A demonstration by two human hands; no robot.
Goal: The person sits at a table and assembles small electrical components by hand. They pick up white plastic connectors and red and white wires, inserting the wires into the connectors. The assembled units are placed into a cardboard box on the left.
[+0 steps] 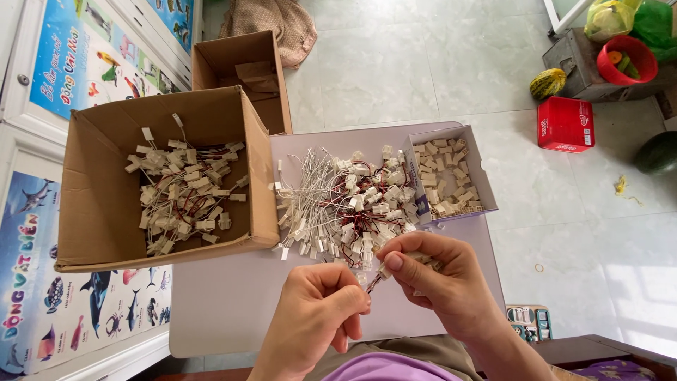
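Both hands (381, 282) | pinch wired connector (375, 277) between them | over table (226, 310)

Bare desk (233, 303) is left open below the big cardboard box (99, 212) and beside the hands, while the way forward is blocked by the heap of wired connectors (338, 204), flanked by the small box of plugs (486, 190).
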